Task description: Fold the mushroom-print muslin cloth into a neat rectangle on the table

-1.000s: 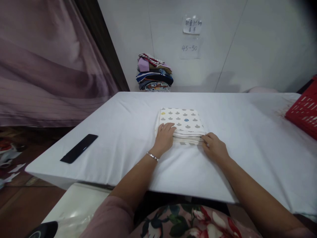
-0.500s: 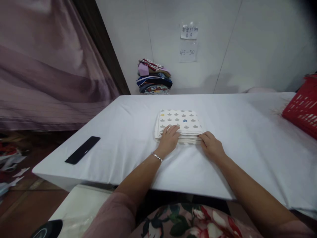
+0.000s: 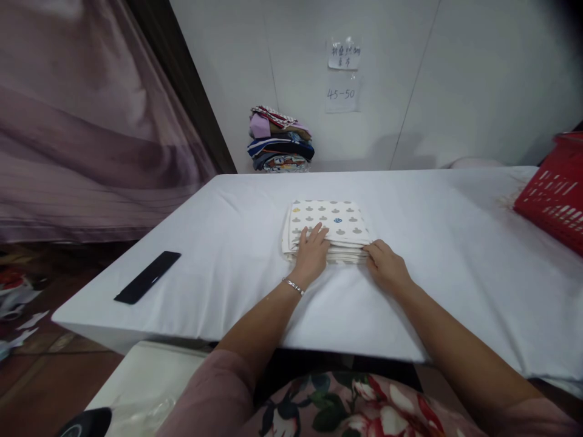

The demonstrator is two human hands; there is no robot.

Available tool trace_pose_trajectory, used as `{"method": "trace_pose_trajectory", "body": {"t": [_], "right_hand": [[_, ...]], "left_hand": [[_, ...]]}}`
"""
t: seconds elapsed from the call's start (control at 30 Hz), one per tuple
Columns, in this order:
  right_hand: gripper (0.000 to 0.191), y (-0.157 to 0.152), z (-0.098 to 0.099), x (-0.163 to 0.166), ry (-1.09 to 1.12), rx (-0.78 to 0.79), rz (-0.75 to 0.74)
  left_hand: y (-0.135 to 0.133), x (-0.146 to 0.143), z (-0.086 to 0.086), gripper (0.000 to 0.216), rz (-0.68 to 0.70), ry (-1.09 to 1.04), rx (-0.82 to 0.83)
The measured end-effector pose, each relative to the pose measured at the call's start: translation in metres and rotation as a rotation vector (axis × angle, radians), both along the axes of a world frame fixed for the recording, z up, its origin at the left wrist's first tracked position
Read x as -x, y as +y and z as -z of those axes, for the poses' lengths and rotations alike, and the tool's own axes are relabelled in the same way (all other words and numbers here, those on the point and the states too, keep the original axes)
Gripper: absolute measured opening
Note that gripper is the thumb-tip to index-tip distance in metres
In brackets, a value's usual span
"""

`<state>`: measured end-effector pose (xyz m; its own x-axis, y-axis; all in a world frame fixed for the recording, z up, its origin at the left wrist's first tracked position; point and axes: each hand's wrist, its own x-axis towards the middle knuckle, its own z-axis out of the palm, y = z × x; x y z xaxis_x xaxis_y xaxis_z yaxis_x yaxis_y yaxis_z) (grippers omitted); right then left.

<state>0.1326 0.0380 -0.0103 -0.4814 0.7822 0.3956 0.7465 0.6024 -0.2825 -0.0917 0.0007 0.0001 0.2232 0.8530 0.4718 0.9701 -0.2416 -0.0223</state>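
Folded cloth (image 3: 339, 227), white with grey prints, sat around the middle of the worktop (image 3: 437, 255); layers facing the worktop's near edge looked slightly uneven. Handling those layers well, I judged, called for light, flat pressure on top and a gentle pinch at the corner, so nothing bunched or slid. Left hand (image 3: 312, 255): grip fairly wide, fingers spread on the cloth's top, towards the worktop's left. Right hand (image 3: 386, 264): grip narrow, thumb and fingers pinching the cloth's corner closest to the worktop's near right.
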Motion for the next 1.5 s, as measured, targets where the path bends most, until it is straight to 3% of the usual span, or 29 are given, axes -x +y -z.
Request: {"method": "trace_pose_trajectory", "body": {"t": [0.27,0.53,1.07,1.37,1.5], "right_hand": [[0.025,-0.001,-0.003,0.003,-0.034,0.041,0.027],[0.027,-0.003,-0.004,0.003,-0.08,0.042,0.043],[0.023,0.002,-0.004,0.017,-0.096,-0.16,-0.05],[0.026,0.0,-0.002,0.012,-0.122,-0.165,-0.105],[0.027,-0.004,-0.004,0.012,-0.051,-0.262,-0.147]], "left_hand": [[-0.009,0.007,-0.006,0.022,0.104,-0.06,0.04],[-0.01,0.006,-0.004,0.023,0.097,-0.035,0.015],[-0.002,-0.002,-0.001,0.014,0.164,-0.013,-0.023],[-0.005,0.0,-0.002,0.013,0.191,-0.033,0.037],[-0.007,-0.003,0.002,0.014,0.179,-0.003,0.038]]}}
